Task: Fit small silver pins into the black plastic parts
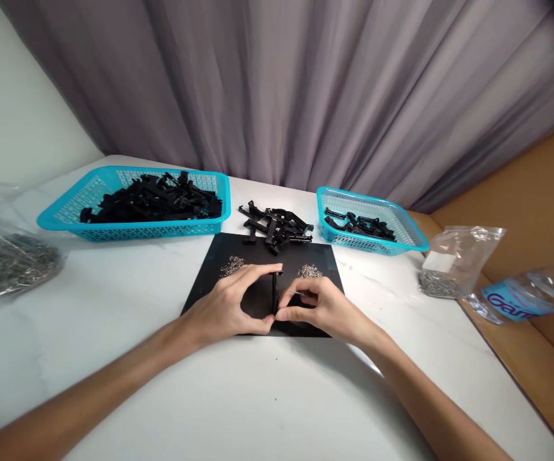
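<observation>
My left hand (226, 301) holds a slim black plastic part (274, 293) upright, its top against the fingertips and its bottom by the thumb. Close against the right side of that part, my right hand (322, 310) is closed in a pinch. A thin shiny metal piece (296, 292) shows among the right fingers; its exact kind is too small to tell. Both hands are over a black mat (209, 262). On the mat lie two heaps of tiny metal pieces, a left heap (233, 265) and a right heap (310, 271).
Behind the mat is a pile of black plastic parts (277, 227). Blue baskets with similar parts stand at left (152, 232) and right (373, 245). A bag of metal pieces (12, 262) lies far left; a smaller bag (442, 282) and a plastic bottle (512, 301) are at right.
</observation>
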Demonstrator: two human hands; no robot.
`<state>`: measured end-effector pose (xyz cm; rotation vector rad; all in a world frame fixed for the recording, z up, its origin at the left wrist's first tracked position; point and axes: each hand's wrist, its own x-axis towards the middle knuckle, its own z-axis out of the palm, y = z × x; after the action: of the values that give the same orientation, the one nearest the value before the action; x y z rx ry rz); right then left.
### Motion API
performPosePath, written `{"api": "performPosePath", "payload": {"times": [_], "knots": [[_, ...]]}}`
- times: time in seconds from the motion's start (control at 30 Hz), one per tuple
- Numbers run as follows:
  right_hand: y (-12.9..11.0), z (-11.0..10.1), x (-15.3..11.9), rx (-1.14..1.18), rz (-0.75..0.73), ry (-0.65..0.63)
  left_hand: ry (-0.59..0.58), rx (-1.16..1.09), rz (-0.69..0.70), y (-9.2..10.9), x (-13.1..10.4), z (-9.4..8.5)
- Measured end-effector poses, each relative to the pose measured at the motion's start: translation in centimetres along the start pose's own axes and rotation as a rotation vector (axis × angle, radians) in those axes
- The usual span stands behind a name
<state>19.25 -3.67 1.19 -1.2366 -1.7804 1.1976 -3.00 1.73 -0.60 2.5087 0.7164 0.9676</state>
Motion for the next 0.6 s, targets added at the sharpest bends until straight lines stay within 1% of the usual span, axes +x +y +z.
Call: {"api": "performPosePath", "payload": {"times": [0.07,0.1,0.2,0.23,0.27,0.3,0.37,0.47,0.53,0.6], "knots": [[-0.6,-0.7,-0.1,-0.042,-0.026,0.033,-0.001,-0.032,-0.069,-0.1,0.1,0.0],[-0.8,-1.0,-0.2,-0.075,-0.05,0.091,-0.001,-0.05,-0.087,-0.2,0.2,-0.1],[-1.0,-1.2,-0.3,-0.191,-0.16,0.363,-0.002,-0.137,-0.11,-0.1,0.4,-0.2],[-0.9,-1.1,-0.3,-0.225,-0.199,0.441,0.0,-0.164,-0.116,0.0,0.5,-0.3],[-0.8,-0.9,-0.3,-0.252,-0.229,0.493,0.005,-0.182,-0.124,0.1,0.6,-0.4],[-0.6,-0.7,-0.4,-0.266,-0.246,0.516,0.011,-0.188,-0.134,0.1,0.7,-0.5],[-0.5,-0.3,-0.4,-0.233,-0.237,0.499,0.022,-0.182,-0.159,0.2,0.8,-0.6],[-0.6,0.2,-0.6,-0.031,-0.184,0.429,0.033,-0.189,-0.185,0.1,0.8,-0.7],[-0.7,0.5,-0.6,0.113,-0.177,0.426,0.047,-0.196,-0.177,0.0,0.7,-0.7],[-0.7,0.8,-0.5,0.202,-0.181,0.422,0.059,-0.195,-0.171,-0.1,0.7,-0.7]]}}
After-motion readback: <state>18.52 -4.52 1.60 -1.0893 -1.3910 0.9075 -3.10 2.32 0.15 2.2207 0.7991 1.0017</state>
